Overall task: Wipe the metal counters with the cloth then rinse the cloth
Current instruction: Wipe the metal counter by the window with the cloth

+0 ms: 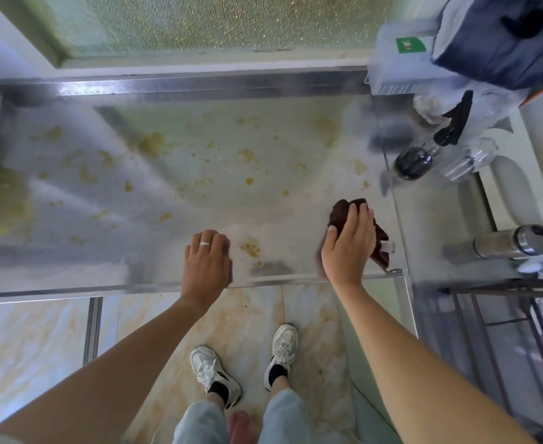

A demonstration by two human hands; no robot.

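A shiny metal counter (174, 174) fills the middle of the head view, spotted with yellowish stains. A dark brown cloth (344, 210) lies near its front right corner. My right hand (348, 241) presses flat on top of the cloth, fingers spread over it. My left hand (206, 261) rests on the counter's front edge, fingers curled down on the bare metal, a ring on one finger, holding nothing. One cluster of stains (250, 246) lies between the two hands.
A spray bottle (424, 155) with a black trigger stands right of the counter, beside clear plastic containers. A steel flask (513, 242) lies further right, above a dark metal rack (504, 315). A frosted window (199, 24) is behind. The tiled floor and my shoes show below.
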